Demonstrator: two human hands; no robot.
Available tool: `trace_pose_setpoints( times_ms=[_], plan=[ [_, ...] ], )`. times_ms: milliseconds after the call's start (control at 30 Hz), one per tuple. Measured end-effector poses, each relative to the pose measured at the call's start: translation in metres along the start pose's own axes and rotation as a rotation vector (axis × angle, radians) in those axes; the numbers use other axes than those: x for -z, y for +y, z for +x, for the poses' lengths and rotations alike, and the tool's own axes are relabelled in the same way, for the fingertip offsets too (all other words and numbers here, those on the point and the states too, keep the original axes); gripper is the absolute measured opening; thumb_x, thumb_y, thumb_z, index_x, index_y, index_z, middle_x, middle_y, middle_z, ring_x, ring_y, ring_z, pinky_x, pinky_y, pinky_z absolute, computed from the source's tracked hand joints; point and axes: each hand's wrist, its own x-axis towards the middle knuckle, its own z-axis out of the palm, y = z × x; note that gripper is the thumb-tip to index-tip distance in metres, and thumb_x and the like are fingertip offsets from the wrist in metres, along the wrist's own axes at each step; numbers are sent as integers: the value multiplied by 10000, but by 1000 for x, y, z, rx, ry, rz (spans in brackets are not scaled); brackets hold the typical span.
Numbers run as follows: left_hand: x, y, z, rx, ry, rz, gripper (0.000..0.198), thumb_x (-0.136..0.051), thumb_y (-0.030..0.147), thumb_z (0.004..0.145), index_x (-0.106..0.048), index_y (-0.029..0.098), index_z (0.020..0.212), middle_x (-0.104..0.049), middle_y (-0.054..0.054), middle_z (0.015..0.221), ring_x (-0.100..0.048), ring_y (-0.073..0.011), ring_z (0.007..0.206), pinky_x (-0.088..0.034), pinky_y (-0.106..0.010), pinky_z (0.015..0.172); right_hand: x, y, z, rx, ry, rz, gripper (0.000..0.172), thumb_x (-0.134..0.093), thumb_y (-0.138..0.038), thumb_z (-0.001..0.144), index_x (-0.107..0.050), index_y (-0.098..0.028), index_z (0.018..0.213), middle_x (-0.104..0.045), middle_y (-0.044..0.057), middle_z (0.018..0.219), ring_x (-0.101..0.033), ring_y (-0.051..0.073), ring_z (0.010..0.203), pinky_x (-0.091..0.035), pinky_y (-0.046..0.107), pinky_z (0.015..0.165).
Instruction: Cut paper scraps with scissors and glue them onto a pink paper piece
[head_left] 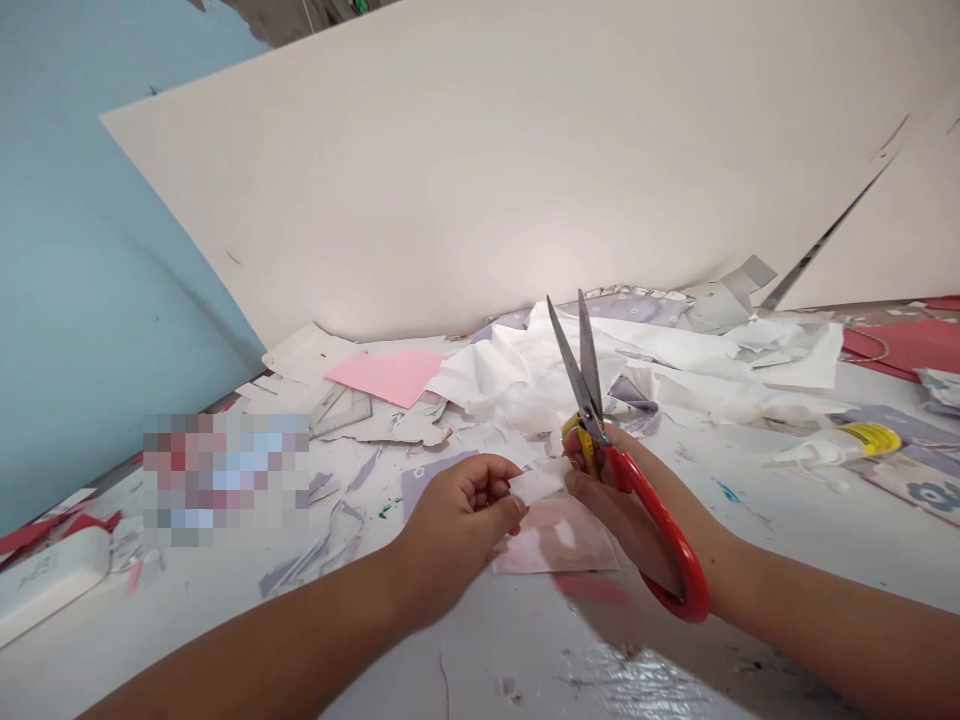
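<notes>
The left hand [469, 507] pinches one end of a small white paper [538, 482] between thumb and curled fingers. The right hand [604, 496] has its fingers closed around the scissors [595, 422], whose blades stand parted and point up and away; its thumb tip also seems to press the other end of the paper, though the handle and the hand partly hide this. The white paper is between both hands, above a pink card [517, 558] lying on the table [420, 660]. A glue bottle [836, 446] lies to the right, near crumpled white sheets [487, 375].
</notes>
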Motion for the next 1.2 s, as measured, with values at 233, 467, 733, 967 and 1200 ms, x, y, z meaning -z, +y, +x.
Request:
trace_pose_setpoints(
  times_ms=[233,467,733,967,1200],
  plan=[
    [0,2,-5,31,-150,-16,373,-671,246,666,-519,240,1007,-505,4,857,-471,-86,645,-401,-200,530,-4,1,-2,1,-48,41,122,-486,-172,724,-422,-233,808,-457,-43,693,-443,119,605,-399,243,549],
    [2,-6,-4,-71,-93,62,170,-633,292,723,-496,198,760,-430,45,678,-390,-67,555,-388,-201,488,-4,1,-4,29,-39,33,123,-496,-173,723,-427,-227,809,-456,-41,699,-457,123,618,-399,247,556],
    [3,-6,-1,-38,-46,2,237,-649,351,711,-491,174,703,-510,30,621,-419,-65,518,-351,-200,468,-6,2,-4,21,2,11,122,-485,-152,730,-434,-225,814,-446,-51,680,-463,107,604,-403,224,542],
    [0,-1,-1,-47,47,-28,315,-674,289,688,-385,184,621,-561,29,580,-523,-98,545,-403,-208,473,-8,5,-6,-2,0,45,121,-465,-167,751,-430,-238,843,-458,-49,690,-447,101,572,-403,219,516],
    [1,1,-1,-68,19,-72,283,-654,236,700,-374,204,676,-548,45,576,-539,-112,516,-431,-225,433,-7,2,-6,-18,10,24,113,-481,-163,748,-434,-233,823,-452,-50,687,-445,100,585,-408,214,527]
  ],
)
